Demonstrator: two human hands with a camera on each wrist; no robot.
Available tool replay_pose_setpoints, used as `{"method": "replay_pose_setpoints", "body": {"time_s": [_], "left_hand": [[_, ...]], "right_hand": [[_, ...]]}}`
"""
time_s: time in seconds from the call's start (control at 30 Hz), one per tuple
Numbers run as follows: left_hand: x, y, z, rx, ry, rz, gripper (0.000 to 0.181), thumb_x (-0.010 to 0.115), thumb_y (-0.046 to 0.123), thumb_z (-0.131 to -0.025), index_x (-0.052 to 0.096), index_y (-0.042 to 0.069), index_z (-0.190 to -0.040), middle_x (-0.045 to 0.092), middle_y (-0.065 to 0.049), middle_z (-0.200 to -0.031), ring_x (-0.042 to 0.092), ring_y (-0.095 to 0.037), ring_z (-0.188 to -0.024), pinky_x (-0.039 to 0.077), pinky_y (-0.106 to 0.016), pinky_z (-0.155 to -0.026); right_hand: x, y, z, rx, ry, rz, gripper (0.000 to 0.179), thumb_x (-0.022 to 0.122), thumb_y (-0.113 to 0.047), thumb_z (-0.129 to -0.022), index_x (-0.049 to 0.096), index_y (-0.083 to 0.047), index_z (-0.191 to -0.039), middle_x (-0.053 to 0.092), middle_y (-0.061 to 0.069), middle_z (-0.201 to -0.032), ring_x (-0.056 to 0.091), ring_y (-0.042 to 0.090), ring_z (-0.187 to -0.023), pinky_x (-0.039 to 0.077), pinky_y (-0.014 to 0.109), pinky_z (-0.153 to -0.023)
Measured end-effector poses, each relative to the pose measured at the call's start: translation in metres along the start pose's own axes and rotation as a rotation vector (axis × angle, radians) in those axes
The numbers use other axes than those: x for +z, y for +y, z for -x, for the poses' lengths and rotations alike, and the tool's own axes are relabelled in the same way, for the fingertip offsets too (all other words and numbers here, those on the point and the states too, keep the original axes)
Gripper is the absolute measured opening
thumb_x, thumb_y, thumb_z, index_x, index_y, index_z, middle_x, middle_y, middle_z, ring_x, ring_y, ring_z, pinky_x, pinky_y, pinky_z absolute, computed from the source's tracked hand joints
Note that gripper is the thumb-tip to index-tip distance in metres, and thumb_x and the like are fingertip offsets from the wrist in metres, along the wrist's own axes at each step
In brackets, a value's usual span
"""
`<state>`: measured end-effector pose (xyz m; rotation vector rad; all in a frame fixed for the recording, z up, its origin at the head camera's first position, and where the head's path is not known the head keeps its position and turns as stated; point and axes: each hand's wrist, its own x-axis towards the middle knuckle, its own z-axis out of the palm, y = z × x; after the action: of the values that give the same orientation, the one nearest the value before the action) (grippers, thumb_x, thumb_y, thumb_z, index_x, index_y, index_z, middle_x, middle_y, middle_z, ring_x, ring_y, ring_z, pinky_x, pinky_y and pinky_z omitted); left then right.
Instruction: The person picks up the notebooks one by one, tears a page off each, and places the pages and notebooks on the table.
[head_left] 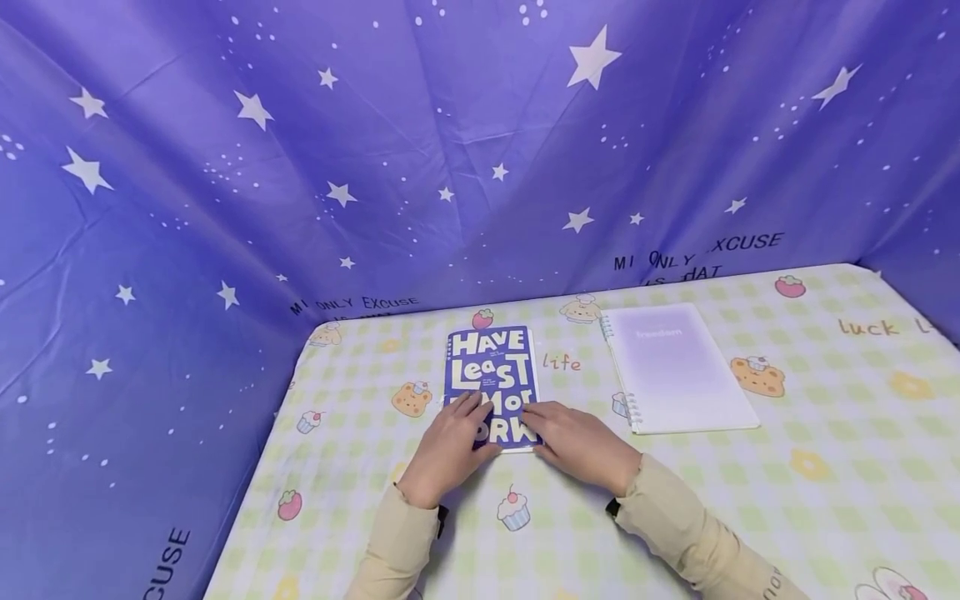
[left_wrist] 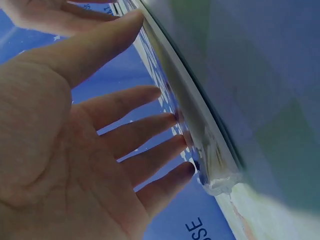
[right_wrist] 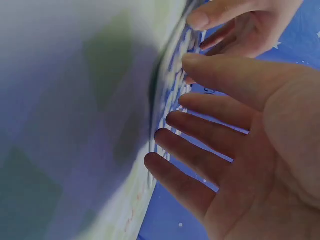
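Note:
A blue notebook (head_left: 491,357) with large pale lettering lies on the table in the head view, small rings showing along its upper left edge. My left hand (head_left: 448,442) rests its fingertips on the notebook's lower left part. On the lower right part, the fingertips of my right hand (head_left: 581,442) touch the cover. In the left wrist view the left fingers (left_wrist: 145,132) are spread and nearly straight against the cover. The right fingers (right_wrist: 195,145) look extended too in the right wrist view, with the notebook edge-on beside them. Neither hand grips it.
A pale purple spiral notebook (head_left: 678,367) marked "freedom" lies to the right. Beneath both is a green checked tablecloth (head_left: 330,492) with printed cartoons. A purple curtain (head_left: 450,150) with white stars hangs behind the table and along its sides.

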<state>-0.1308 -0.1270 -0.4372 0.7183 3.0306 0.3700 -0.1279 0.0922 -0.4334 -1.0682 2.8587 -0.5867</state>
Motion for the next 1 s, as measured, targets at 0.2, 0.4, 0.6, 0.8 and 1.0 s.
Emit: {"method": "replay_pose_setpoints", "body": {"time_s": [0.2, 0.4, 0.6, 0.8, 1.0], "left_hand": [[-0.001, -0.001, 0.001, 0.011, -0.018, 0.030, 0.061, 0.079, 0.032, -0.085, 0.060, 0.003, -0.135, 0.053, -0.020, -0.144, 0.045, -0.038, -0.137, 0.036, -0.048, -0.116], [-0.001, -0.007, 0.000, 0.014, -0.030, 0.077, 0.061, 0.080, 0.030, -0.084, 0.060, 0.004, -0.135, 0.054, -0.017, -0.144, 0.046, -0.035, -0.137, 0.037, -0.046, -0.116], [0.000, -0.013, -0.001, 0.007, -0.016, 0.107, 0.062, 0.083, 0.028, -0.081, 0.061, 0.005, -0.134, 0.054, -0.016, -0.144, 0.048, -0.032, -0.136, 0.039, -0.043, -0.114], [-0.004, -0.015, -0.001, 0.018, -0.005, 0.128, 0.059, 0.083, 0.027, -0.081, 0.063, 0.003, -0.132, 0.055, -0.017, -0.142, 0.049, -0.032, -0.135, 0.040, -0.043, -0.113], [-0.008, -0.016, 0.001, 0.007, -0.030, 0.151, 0.056, 0.081, 0.030, -0.083, 0.064, 0.003, -0.130, 0.055, -0.016, -0.143, 0.047, -0.031, -0.137, 0.040, -0.042, -0.114]], "right_hand": [[0.003, 0.001, 0.001, -0.040, 0.021, 0.040, 0.037, 0.069, -0.012, -0.092, 0.064, -0.001, -0.126, 0.059, 0.022, -0.134, 0.056, 0.036, -0.125, 0.048, 0.048, -0.104], [0.009, -0.001, -0.002, -0.046, 0.039, 0.077, 0.030, 0.070, -0.011, -0.091, 0.067, -0.003, -0.121, 0.062, 0.020, -0.129, 0.058, 0.033, -0.121, 0.052, 0.046, -0.100], [0.011, -0.001, -0.003, -0.043, 0.064, 0.106, 0.031, 0.072, -0.009, -0.089, 0.066, -0.002, -0.119, 0.064, 0.017, -0.125, 0.060, 0.032, -0.117, 0.054, 0.045, -0.097], [0.010, -0.001, -0.005, -0.031, 0.078, 0.100, 0.031, 0.071, -0.012, -0.090, 0.066, -0.001, -0.118, 0.066, 0.015, -0.120, 0.061, 0.030, -0.113, 0.054, 0.044, -0.096], [0.012, 0.001, -0.007, -0.035, 0.107, 0.098, 0.030, 0.070, -0.008, -0.090, 0.067, -0.001, -0.119, 0.066, 0.014, -0.118, 0.062, 0.029, -0.111, 0.054, 0.043, -0.095]]}}
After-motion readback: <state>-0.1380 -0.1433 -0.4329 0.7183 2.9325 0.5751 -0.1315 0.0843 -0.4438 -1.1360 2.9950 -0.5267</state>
